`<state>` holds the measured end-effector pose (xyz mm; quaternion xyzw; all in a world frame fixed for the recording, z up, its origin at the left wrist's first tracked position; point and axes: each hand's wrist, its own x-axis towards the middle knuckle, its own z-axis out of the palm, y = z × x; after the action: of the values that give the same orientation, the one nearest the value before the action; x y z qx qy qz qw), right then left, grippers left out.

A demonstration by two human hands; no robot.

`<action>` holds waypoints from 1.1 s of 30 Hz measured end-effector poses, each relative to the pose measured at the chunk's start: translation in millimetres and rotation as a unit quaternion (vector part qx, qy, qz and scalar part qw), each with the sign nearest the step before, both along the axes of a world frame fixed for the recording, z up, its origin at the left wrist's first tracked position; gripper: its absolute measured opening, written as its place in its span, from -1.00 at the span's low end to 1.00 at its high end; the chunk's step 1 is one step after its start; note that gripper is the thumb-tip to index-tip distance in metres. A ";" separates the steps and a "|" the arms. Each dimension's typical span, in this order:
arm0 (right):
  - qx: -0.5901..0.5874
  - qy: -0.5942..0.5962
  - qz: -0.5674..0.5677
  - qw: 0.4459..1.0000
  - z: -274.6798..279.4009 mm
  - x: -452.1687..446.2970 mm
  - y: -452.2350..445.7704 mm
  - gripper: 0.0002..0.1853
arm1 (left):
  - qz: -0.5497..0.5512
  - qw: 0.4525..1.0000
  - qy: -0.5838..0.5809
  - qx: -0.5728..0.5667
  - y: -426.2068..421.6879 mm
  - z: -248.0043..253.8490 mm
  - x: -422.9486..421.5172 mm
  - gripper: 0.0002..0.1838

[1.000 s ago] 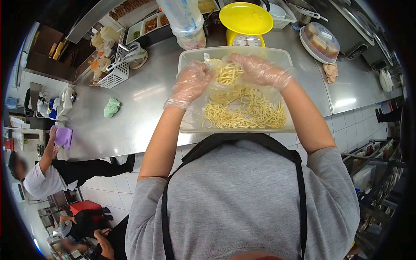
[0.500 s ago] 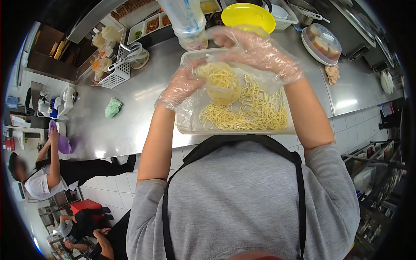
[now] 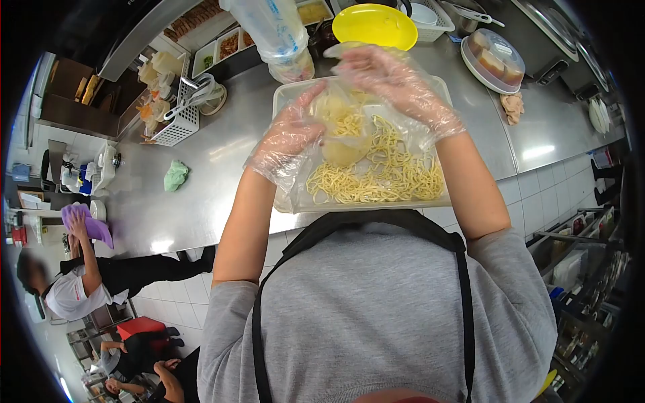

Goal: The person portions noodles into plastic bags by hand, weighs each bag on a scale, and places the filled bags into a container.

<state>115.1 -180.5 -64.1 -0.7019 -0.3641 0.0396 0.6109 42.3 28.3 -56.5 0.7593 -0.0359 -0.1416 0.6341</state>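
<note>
My left hand [image 3: 287, 139], in a loose clear plastic glove, is closed on the side of a clear plastic bag [image 3: 344, 153] with pale yellow noodles inside. The bag hangs over a white tray [image 3: 284, 201]. My right hand [image 3: 396, 84], gloved the same way, is above the bag's top with its fingers stretched and slightly bent, holding nothing that I can see. Its fingertips are blurred. Loose noodles [image 3: 396, 178] lie spread over the tray below both hands.
A plastic-wrapped stack [image 3: 279, 40] and a yellow bowl [image 3: 375, 27] stand behind the tray. To the left are a white basket [image 3: 178, 124] and a green cloth [image 3: 176, 176]. A domed container [image 3: 494, 60] sits right. A co-worker [image 3: 77, 289] stands at far left.
My right hand has shifted slightly over the bag, its fingers bunched less. The bag has slumped a little, and fewer noodles show near its top. The co-worker's purple item has turned.
</note>
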 end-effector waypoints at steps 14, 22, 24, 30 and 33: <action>-0.491 0.038 -0.007 0.870 -102.1 25.9 -47.3 -0.48 | 0.017 0.959 -0.191 -0.206 -69.8 109.4 116.4 -0.88; -0.574 0.045 0.156 0.802 -94.8 8.3 -23.2 -0.51 | 0.060 0.948 -0.196 -0.242 -76.6 65.7 183.6 -0.66; -0.589 0.045 0.242 0.769 -101.1 7.0 -17.5 -0.60 | 0.065 0.955 -0.235 -0.170 -78.2 64.0 179.5 -0.62; -0.566 0.052 0.238 0.788 -111.9 10.9 -16.6 -0.73 | 0.037 0.956 -0.139 -0.255 -85.7 74.0 164.3 -0.49; -0.545 0.006 0.200 0.815 -110.0 11.8 -20.9 -0.75 | -0.054 0.950 -0.165 -0.259 -66.9 66.3 165.1 -0.46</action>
<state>126.9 -201.4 -174.1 -0.8315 -0.4113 0.3570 0.1098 207.4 -38.6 9.9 0.5788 -0.2160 -0.0339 0.7856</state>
